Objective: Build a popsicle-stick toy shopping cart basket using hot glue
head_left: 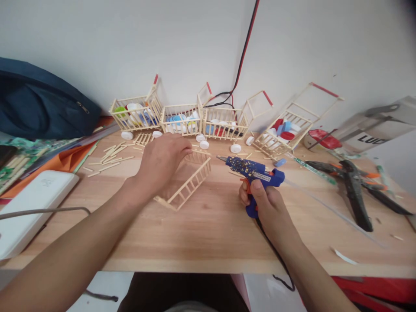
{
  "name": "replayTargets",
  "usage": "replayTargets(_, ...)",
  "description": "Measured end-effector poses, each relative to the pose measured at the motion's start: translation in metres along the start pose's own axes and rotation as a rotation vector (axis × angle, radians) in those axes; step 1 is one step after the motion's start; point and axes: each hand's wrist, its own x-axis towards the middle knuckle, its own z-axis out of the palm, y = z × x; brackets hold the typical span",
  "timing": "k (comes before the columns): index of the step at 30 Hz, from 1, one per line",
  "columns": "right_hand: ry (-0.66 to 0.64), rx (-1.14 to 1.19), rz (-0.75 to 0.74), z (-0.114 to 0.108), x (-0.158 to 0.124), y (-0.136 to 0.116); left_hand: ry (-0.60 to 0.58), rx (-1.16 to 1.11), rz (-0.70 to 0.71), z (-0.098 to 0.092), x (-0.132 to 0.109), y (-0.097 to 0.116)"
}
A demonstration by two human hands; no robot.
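Observation:
My left hand (pixel 162 162) rests on top of a small half-built cart of thin wooden sticks (pixel 188 184) in the middle of the wooden table (pixel 208 242), fingers curled over its upper edge. My right hand (pixel 264 201) is closed round the handle of a blue hot glue gun (pixel 255 173), whose nozzle points left toward the stick cart and stops a little short of it. The gun's black cord runs down off the table's front edge.
Several finished stick carts (pixel 182 119) holding bottle caps line the back wall, one tipped at the right (pixel 286 130). Loose sticks (pixel 108 158) and white caps (pixel 204 144) lie around. Pliers and cutters (pixel 355 190) lie right; a white box (pixel 29 208) and dark bag (pixel 42 102) left.

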Motion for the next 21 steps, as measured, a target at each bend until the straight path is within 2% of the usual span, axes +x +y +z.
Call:
replayTargets(12, -0.002, -0.250, 0.059, -0.0033, 0.0035, -0.0007, 0.045, 0.014, 0.001, -0.0023, 0.0012, -0.0014)
replayTargets(21, 0.012, -0.264, 0.102, -0.0031, 0.0057, 0.0030, 0.097, -0.008, 0.023, -0.0014, 0.0002, -0.0040)
